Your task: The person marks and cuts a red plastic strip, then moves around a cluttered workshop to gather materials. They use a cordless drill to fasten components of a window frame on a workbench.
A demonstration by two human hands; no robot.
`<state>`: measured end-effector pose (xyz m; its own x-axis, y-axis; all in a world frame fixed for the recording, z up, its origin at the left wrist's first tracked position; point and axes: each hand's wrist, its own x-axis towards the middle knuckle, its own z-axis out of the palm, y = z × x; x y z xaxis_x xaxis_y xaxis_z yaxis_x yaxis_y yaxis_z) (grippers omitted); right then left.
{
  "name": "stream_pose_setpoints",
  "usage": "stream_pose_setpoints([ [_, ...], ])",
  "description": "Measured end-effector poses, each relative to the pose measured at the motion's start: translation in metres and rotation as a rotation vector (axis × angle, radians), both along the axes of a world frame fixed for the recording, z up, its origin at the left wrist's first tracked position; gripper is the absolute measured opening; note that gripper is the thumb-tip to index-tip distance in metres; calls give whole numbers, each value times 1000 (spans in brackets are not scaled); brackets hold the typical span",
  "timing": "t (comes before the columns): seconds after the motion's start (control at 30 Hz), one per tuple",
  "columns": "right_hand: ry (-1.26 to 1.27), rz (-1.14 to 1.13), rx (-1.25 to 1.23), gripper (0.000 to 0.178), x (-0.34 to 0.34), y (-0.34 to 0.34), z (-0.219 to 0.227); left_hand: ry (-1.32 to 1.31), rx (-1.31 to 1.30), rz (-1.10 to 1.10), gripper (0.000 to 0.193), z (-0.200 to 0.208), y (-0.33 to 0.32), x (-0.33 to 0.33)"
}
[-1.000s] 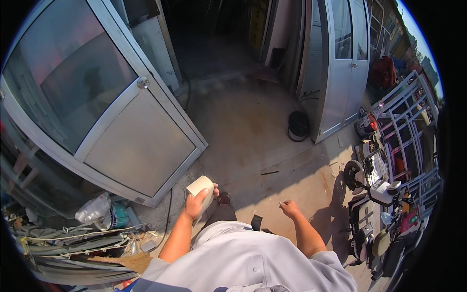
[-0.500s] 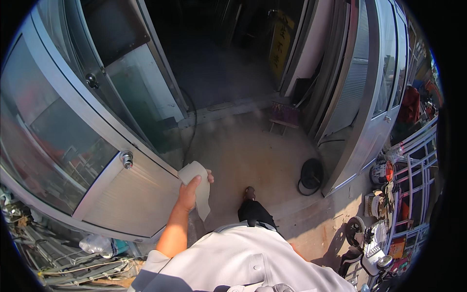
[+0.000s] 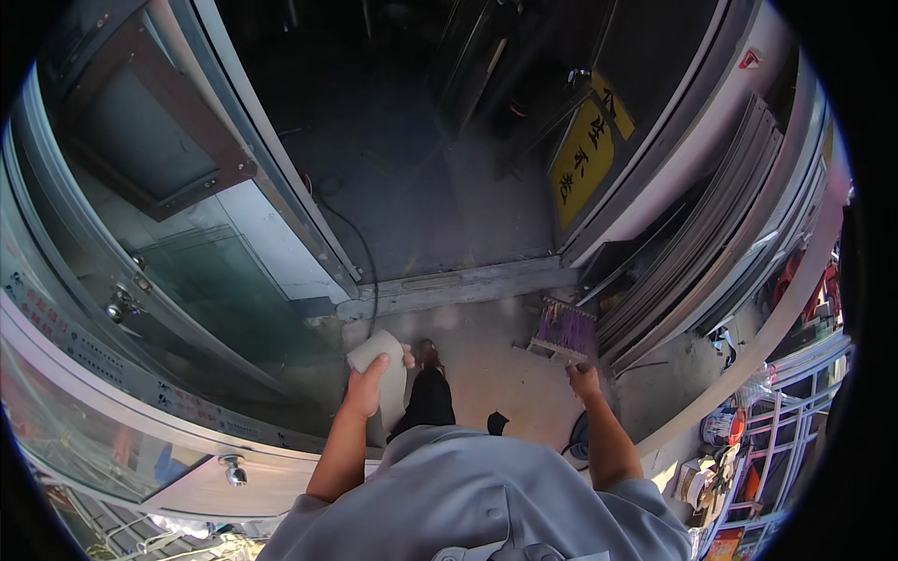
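Leftmost, a brown-framed panel [image 3: 154,122] is leaning above a sheet of greenish glass [image 3: 210,294], and below them a silver knob [image 3: 234,470] is jutting from a pale metal door [image 3: 201,486] that is curving along the fisheye rim. Next, a black cable [image 3: 372,257] is running down over the grey threshold [image 3: 449,283] of a dark doorway. Just below the cable, the left hand [image 3: 367,385] is holding a pale roll [image 3: 368,352], thumb lying across it and fingers wrapping the far side, while a loose strip is hanging from it toward the waist. A brown shoe [image 3: 428,355] is showing just right of the roll, on the floor. Further right, a low stool [image 3: 564,327] with a purple top is standing near the right hand [image 3: 584,381]. That hand is curling its fingers narrowly, and I cannot tell whether they are gripping anything. Beyond the 2 hands, a yellow sign [image 3: 587,154] is hanging on a dark door, long grey strips [image 3: 697,243] are leaning together, and a pale metal frame [image 3: 774,439] is standing farthest right.
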<state>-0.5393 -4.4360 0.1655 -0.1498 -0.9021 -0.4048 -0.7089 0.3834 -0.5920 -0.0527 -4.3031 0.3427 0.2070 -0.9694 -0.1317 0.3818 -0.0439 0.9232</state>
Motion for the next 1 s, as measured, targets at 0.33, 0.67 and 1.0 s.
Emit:
stream_pose_setpoints([
  [0.33,200,229,487,56,117,-135,-42,-17,43,-100,55,57,-277,129],
  [0.67,248,702,560,58,215,-426,-132,-229,212,2,46,19,-524,259],
  [1.0,83,510,64,53,502,-839,45,-92,422,262,43,13,-739,401],
])
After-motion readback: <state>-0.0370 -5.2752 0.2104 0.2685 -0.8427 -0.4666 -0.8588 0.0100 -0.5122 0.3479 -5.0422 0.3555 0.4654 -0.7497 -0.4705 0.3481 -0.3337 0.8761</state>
